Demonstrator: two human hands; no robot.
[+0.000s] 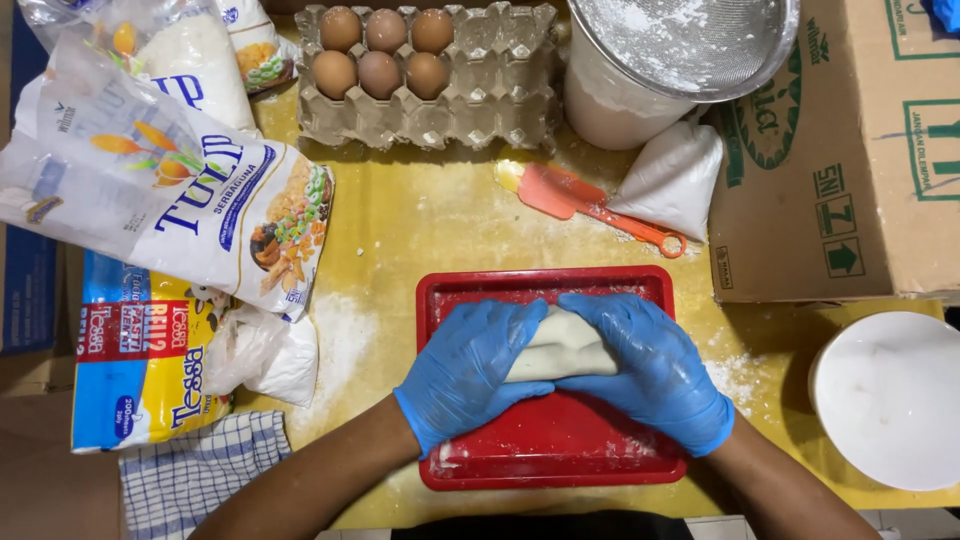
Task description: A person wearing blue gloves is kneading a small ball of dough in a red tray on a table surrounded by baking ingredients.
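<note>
A pale, smooth lump of dough [562,345] is being held over a red rectangular plastic tray [550,445], which is lying on a yellow, flour-dusted tabletop [420,215]. The left hand in a blue glove [470,372] and the right hand in a blue glove [652,368] are both being wrapped around the dough, one at each end, so that only its middle is showing. Its long axis is running left to right across the tray, and its upper edge is rising to a blunt peak pointing away from the person. Whether the dough is resting on the tray or is being lifted cannot be told.

At the near left a blue-and-white checked cloth [205,470] is being cut off by the frame edge, with a yellow, red and blue packet [135,365] lying above it, partly covered by a large white flour bag with a blue label [170,200]. At the near right a round white plate [890,400] is being cropped.

Farther off, an orange silicone spatula [575,200] is lying beside a small white filled plastic pouch [672,180]. A brown cardboard box with green print [830,150] is standing at the right. At the far edge a grey pulp egg tray holding six brown eggs [430,75] and a floured metal sieve on a container [665,60] are being seen.
</note>
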